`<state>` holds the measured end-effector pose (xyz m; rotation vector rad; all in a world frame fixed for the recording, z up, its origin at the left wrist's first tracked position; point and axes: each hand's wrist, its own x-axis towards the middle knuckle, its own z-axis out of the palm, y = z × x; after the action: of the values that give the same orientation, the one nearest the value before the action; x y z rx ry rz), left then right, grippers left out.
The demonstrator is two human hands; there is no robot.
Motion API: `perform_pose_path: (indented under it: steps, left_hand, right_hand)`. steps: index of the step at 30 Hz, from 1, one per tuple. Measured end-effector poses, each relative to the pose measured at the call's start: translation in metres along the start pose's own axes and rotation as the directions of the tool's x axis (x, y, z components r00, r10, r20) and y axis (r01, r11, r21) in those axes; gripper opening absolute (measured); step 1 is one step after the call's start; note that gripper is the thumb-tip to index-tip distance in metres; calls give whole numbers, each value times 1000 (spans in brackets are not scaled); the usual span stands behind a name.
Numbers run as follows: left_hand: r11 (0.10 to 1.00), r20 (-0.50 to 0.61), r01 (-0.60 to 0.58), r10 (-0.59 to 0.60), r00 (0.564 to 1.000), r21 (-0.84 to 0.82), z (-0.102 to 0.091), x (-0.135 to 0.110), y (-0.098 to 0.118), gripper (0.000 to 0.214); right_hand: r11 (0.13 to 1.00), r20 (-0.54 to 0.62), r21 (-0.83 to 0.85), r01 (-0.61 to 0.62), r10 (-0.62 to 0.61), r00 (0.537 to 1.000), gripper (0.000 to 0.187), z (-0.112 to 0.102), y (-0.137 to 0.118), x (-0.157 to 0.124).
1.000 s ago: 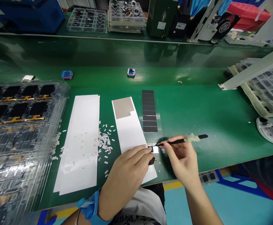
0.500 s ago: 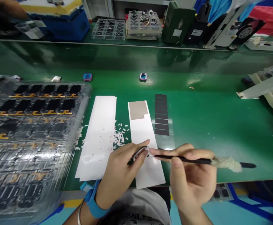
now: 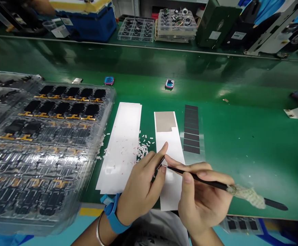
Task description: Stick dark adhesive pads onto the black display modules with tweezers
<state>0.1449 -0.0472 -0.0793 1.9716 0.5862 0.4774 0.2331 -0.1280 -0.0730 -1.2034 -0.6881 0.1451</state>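
Left hand (image 3: 144, 184): pinching a small dark part (image 3: 159, 164), tilted edge-on
Right hand (image 3: 202, 203): wrapped round black tweezers (image 3: 217, 185), tip right by the part
Part's spot: above the white sheet (image 3: 170, 193) on the green bench (image 3: 231, 143)

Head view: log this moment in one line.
left hand: pinching dark part; right hand: holding slim black tool, tip near part; beneath: white sheet

- A left hand (image 3: 144, 188) pinches a small dark panel (image 3: 159, 164).
- A right hand (image 3: 205, 201) points black tweezers (image 3: 212, 182) toward it.
- Clear plastic trays (image 3: 103, 114) hold display screens (image 3: 62, 109) nearby.
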Motion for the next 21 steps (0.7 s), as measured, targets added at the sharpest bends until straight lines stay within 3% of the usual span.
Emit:
perform_pose_path:
  steps: [8,21]
  left_hand:
    - [996,9,20,-19,1000,-83,-2,0,2,50]
    - [998,9,35,-34,999,-59,-1,0,1,49]
  right_hand:
    - [999,2,-44,5,-4,1000,26,0,4,2]
    - [1000,9,-31,-1,1,1000,27,-1,7,0]
